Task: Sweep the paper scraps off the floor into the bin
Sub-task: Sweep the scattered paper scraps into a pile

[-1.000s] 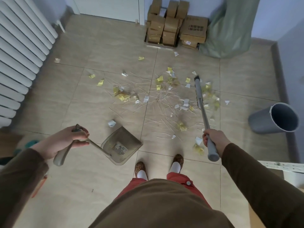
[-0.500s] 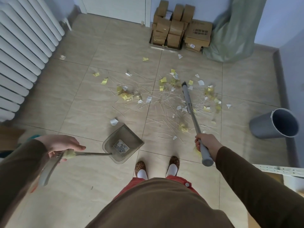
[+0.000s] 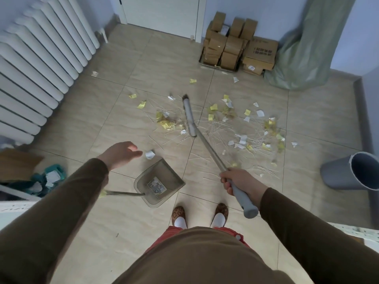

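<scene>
tiled floor (image 3: 86,124) fills most of view, person standing, brown sleeves. white radiator (image 3: 37,64) far left of the left hand, along wall. green sack (image 3: 303,54) far ahead-right of the right hand, against back wall, w/ stack of cardboard boxes (image 3: 233,48) just left of it. grey bin (image 3: 354,171) lies tipped on its side, right of the right hand, well apart, mouth facing toward camera side. broom (image 3: 207,148) runs from right hand up-left; head (image 3: 189,117) on floor ahead of hand in the middle of the scraps, slightly blurred. dustpan (image 3: 160,183) on floor between both hands, below-right of left hand, near the feet, its thin handle going left under the left sleeve; label inside pan. right hand (image 3: 240,181) wrapped around grey broom grip, fingers curled tight. left hand (image 3: 121,152) above the floor, fingers loosely spread, holding nothing, not touching dustpan. paper scraps (image 3: 242,128) yellow + white w/ thin white strips, scattered ahead of right hand, mostly right of broom head, a clump left of it. one white scrap (image 3: 150,154) just right of left-hand fingertips, beside dustpan's far edge.
</scene>
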